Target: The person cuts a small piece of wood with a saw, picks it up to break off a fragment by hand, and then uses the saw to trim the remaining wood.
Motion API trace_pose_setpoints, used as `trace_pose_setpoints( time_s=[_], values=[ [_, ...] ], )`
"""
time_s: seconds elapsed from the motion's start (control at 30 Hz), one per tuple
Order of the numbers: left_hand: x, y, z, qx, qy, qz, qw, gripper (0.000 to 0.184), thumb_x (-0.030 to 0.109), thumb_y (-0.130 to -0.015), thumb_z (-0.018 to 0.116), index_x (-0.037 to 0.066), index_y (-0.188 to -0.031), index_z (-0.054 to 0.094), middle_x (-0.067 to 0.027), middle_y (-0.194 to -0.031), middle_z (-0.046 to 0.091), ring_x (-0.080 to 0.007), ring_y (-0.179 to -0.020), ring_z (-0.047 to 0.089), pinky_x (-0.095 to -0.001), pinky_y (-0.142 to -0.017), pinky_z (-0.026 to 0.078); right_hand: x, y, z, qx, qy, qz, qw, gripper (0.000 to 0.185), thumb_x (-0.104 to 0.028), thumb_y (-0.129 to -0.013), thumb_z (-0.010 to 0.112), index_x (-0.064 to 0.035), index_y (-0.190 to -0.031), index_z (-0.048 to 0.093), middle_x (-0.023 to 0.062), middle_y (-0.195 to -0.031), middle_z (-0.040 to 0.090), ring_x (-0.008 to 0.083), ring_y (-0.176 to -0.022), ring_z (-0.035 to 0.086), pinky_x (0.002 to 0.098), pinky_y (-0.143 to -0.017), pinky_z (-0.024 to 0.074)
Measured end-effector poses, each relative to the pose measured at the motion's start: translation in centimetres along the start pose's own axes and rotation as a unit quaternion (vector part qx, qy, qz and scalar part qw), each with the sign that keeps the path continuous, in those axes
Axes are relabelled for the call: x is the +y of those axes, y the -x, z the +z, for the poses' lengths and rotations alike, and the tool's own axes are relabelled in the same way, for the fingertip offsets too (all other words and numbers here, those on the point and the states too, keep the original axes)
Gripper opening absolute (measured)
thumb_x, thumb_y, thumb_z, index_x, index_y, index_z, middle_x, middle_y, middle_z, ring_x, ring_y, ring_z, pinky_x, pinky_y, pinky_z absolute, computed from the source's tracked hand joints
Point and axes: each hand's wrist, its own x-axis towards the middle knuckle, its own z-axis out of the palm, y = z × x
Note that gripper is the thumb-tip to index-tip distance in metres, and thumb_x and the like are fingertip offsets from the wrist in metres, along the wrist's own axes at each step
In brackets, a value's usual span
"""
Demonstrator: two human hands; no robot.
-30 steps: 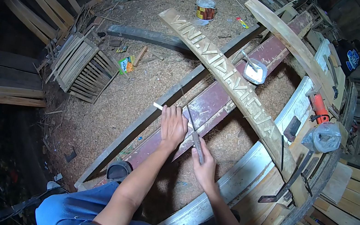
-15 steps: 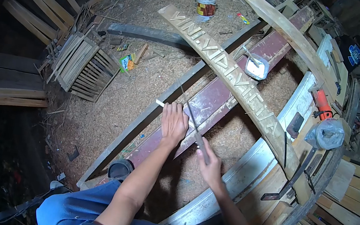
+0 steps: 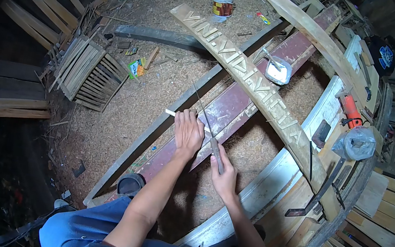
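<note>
My left hand (image 3: 188, 133) presses a thin pale wooden strip (image 3: 170, 113) down across the maroon beam (image 3: 223, 109). One end of the strip sticks out to the left of my fingers, and a short length shows on the right. My right hand (image 3: 223, 174) is closed around the handle of what looks like a handsaw (image 3: 215, 151). Its long, narrow dark blade is seen nearly edge-on, pointing away to the upper left, over the strip just right of my left hand. Whether its teeth touch the wood I cannot tell.
A curved board with raised letters (image 3: 246, 70) crosses the beam ahead, beside a tub of white stuff (image 3: 278, 72). An orange power tool (image 3: 350, 108), a plastic bag (image 3: 358, 143) and a metal square (image 3: 318, 194) lie right. A paint can (image 3: 222, 5) stands on the shavings-covered floor.
The saw and my right hand have slid slightly forward, away from me. My left hand keeps its place on the strip. The whole view has shifted a little.
</note>
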Motion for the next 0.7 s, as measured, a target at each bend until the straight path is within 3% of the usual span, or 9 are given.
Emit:
trace_pose_setpoints(
  time_s=[0.23,0.3,0.43,0.53,0.6,0.7],
  values=[
    [-0.5,0.6,-1.4,-0.040,0.045,0.029,0.998,0.036,0.030,-0.102,0.053,-0.001,-0.120,0.054,-0.0190,-0.116,0.053,-0.0361,-0.120,0.048,-0.0521,-0.116,0.028,0.3,-0.1,-0.6,0.008,-0.036,-0.007,0.999,0.044,-0.023,-0.102,0.064,-0.0029,-0.141,0.060,0.0292,-0.117,0.070,0.0418,-0.112,0.069,0.0430,-0.088,0.0569],
    [-1.7,1.3,-1.6,-0.012,0.108,0.107,0.988,0.040,0.033,-0.100,0.061,-0.001,-0.119,0.052,-0.0197,-0.118,0.050,-0.0377,-0.122,0.046,-0.0549,-0.116,0.027,0.1,-0.1,-0.5,0.021,-0.025,-0.033,0.999,0.043,-0.023,-0.102,0.065,-0.0013,-0.139,0.061,0.0283,-0.118,0.070,0.0407,-0.113,0.070,0.0425,-0.090,0.0566],
    [-3.1,1.9,-1.8,-0.036,0.143,0.091,0.985,0.027,0.031,-0.099,0.064,0.006,-0.109,0.064,-0.0182,-0.117,0.049,-0.0371,-0.124,0.044,-0.0543,-0.119,0.024,0.5,0.2,0.3,-0.005,-0.040,-0.032,0.999,0.044,-0.024,-0.102,0.066,-0.0026,-0.140,0.061,0.0269,-0.121,0.070,0.0399,-0.114,0.069,0.0424,-0.091,0.0566],
    [-4.3,2.0,-2.0,-0.029,0.169,0.110,0.979,0.023,0.030,-0.096,0.069,0.009,-0.105,0.067,-0.0165,-0.116,0.048,-0.0363,-0.118,0.045,-0.0517,-0.112,0.029,0.2,0.4,0.1,-0.029,-0.019,-0.012,0.999,0.044,-0.024,-0.102,0.065,-0.0039,-0.140,0.061,0.0258,-0.122,0.070,0.0397,-0.114,0.070,0.0423,-0.091,0.0568],
    [-4.7,1.9,-2.2,-0.036,0.177,0.124,0.976,0.025,0.029,-0.092,0.073,0.009,-0.106,0.066,-0.0160,-0.116,0.048,-0.0352,-0.115,0.046,-0.0496,-0.108,0.031,0.1,0.2,0.3,-0.014,-0.016,-0.051,0.998,0.043,-0.024,-0.102,0.066,-0.0049,-0.140,0.062,0.0254,-0.121,0.071,0.0393,-0.112,0.071,0.0422,-0.090,0.0571],
    [-4.4,1.9,-2.3,-0.008,0.165,0.125,0.978,0.027,0.031,-0.094,0.071,0.005,-0.102,0.065,-0.0167,-0.114,0.050,-0.0349,-0.111,0.047,-0.0492,-0.105,0.032,-0.2,0.3,0.4,-0.023,-0.019,-0.028,0.999,0.043,-0.023,-0.102,0.066,-0.0044,-0.140,0.062,0.0260,-0.120,0.071,0.0392,-0.111,0.071,0.0420,-0.089,0.0572]
  ],
)
